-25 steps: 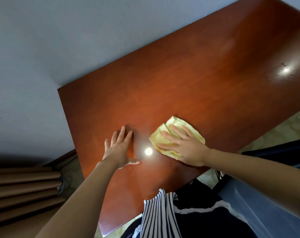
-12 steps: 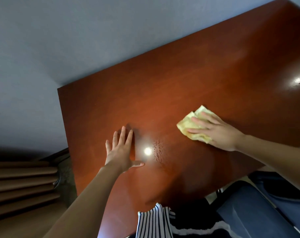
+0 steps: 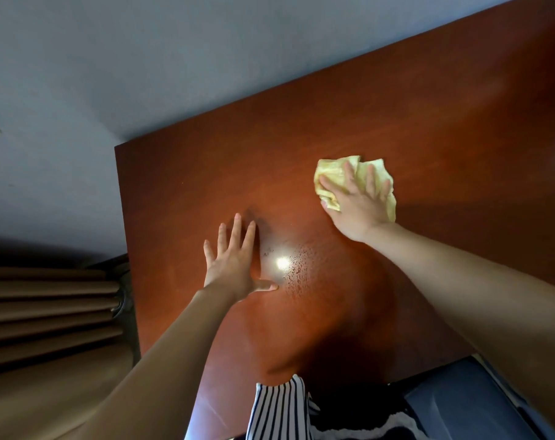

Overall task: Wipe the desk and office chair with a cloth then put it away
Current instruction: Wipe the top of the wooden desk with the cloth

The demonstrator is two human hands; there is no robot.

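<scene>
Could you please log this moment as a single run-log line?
phase: wiping desk | right hand: flat, pressing yellow cloth | left hand: flat on desk, bracing | chair: not yet wiped

One desk [image 3: 396, 122] fills the view, its reddish wood top running from corner to corner. One yellow cloth [image 3: 333, 169] lies on it, just the one, bunched up. Two hands are on the surface: the left hand [image 3: 234, 265] flat on bare wood, the right hand [image 3: 358, 204] spread over the cloth. One bright light reflection [image 3: 282, 263] shines beside the left thumb (with a patch of speckles around it, too many to count). One striped garment [image 3: 279, 411] shows at the bottom edge.
</scene>
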